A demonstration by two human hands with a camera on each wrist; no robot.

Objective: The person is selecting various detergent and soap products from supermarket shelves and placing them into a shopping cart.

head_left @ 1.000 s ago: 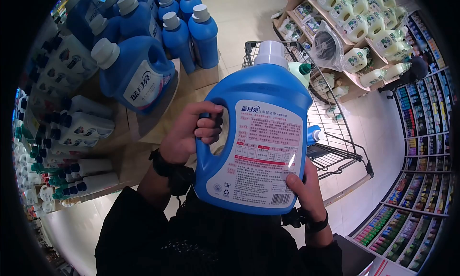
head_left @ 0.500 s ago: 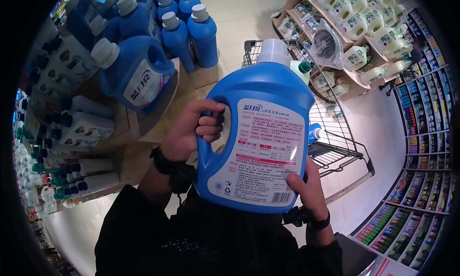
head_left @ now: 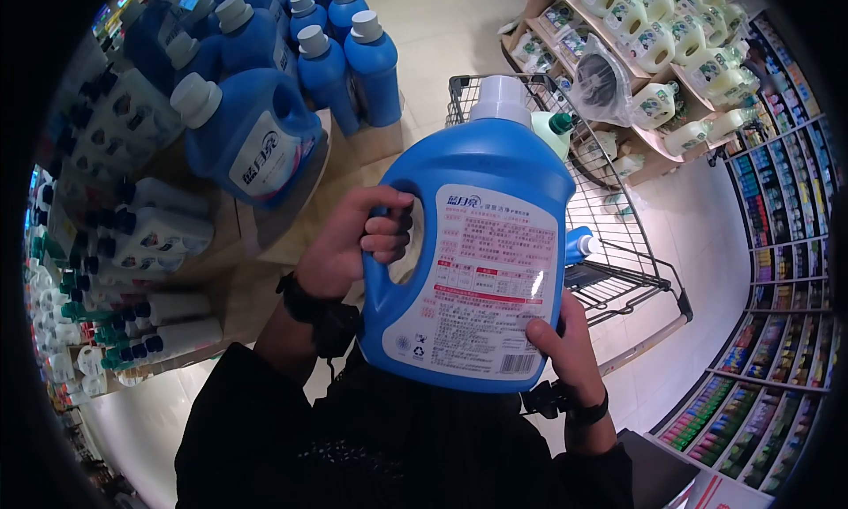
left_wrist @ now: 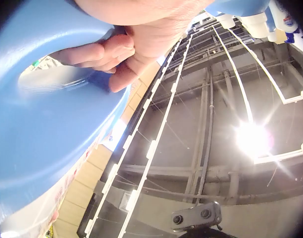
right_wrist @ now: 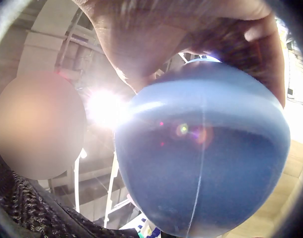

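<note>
A large blue laundry detergent jug [head_left: 477,160] with a white cap [head_left: 501,100] is held upright, tilted a little, before the person's chest. Its white back label [head_left: 495,279], full of small print with a barcode at the bottom, faces the head camera. The left hand [head_left: 358,240] grips the jug's handle, its fingers curled through the opening, as the left wrist view also shows. At the lower right side the right hand [head_left: 570,346] holds the jug, thumb over the label's edge and the other fingers hidden behind. In the right wrist view the jug's rounded bottom [right_wrist: 203,153] fills the middle.
Behind the jug stands a wire shopping cart [head_left: 618,209] with a blue bottle [head_left: 579,244] and a green-capped bottle [head_left: 555,134] in it. At left, a display holds another blue jug [head_left: 252,143] and several bottles. Stocked shelves [head_left: 777,271] line the right.
</note>
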